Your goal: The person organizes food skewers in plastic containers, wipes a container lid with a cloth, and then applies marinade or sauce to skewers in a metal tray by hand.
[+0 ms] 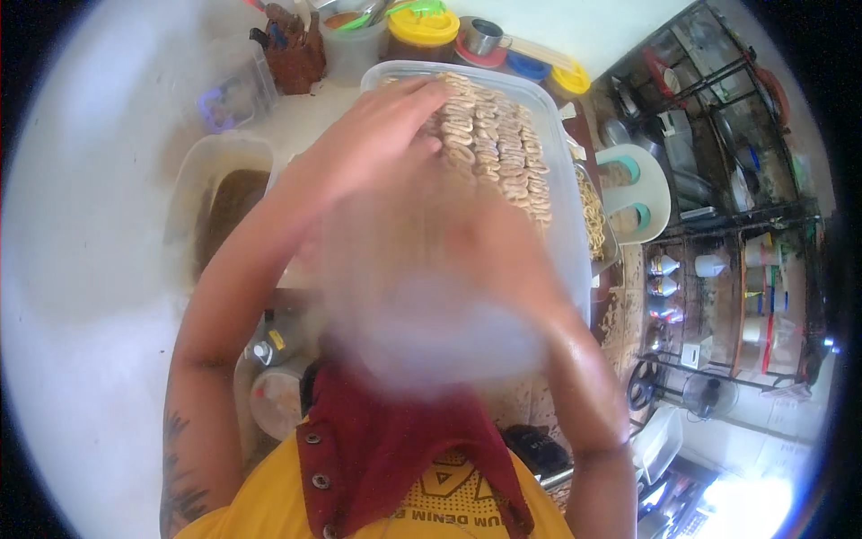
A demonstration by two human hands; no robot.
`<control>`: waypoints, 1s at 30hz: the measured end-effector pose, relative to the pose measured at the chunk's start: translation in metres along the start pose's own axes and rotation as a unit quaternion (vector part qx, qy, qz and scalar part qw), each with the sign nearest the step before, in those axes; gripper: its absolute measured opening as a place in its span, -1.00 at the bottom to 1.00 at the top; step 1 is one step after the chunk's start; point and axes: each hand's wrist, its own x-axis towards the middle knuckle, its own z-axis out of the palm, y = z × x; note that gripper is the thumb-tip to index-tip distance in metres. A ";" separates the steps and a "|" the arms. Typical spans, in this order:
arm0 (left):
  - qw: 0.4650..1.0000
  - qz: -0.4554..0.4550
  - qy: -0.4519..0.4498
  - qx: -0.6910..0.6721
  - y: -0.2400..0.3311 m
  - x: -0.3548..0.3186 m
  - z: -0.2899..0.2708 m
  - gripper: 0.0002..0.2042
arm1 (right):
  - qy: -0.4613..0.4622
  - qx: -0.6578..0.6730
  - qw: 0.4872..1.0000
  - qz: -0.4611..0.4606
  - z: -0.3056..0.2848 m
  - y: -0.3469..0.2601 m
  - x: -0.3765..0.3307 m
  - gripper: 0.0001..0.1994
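A large translucent plastic tub (564,193) holds rows of pale tan, looped, biscuit-like pieces (489,135). My left hand (391,121) reaches over its far left side, fingers stretched out and thumb apart, touching the ends of the rows. Nearer my body, my right hand (507,251) is smeared by motion. It seems to grip the right side of a translucent container (431,337), also badly blurred, with a brownish tint in its upper part. That container hides the near part of the tub, and what it holds cannot be made out.
A clear container with brown contents (238,211) stands at the left. Behind are a utensil holder (296,58), a yellow-lidded tub (422,31) and a metal cup (485,38). Right of the big tub are a tray of similar pieces (593,216), a pale plastic stool (651,193) and dark shelving (727,225).
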 end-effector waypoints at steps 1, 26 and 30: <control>1.000 -0.001 0.000 -0.031 0.000 0.004 0.002 -0.60 | -0.006 0.000 1.000 0.006 0.000 0.001 0.000 -0.82; 0.972 -0.143 -0.155 -0.106 0.081 -0.057 0.019 -0.79 | -0.064 0.293 0.941 0.159 -0.034 0.009 -0.006 -0.82; 0.833 -0.293 -0.134 -0.450 0.090 -0.062 0.020 -0.86 | -0.073 0.379 0.903 0.191 -0.033 0.007 -0.008 -0.86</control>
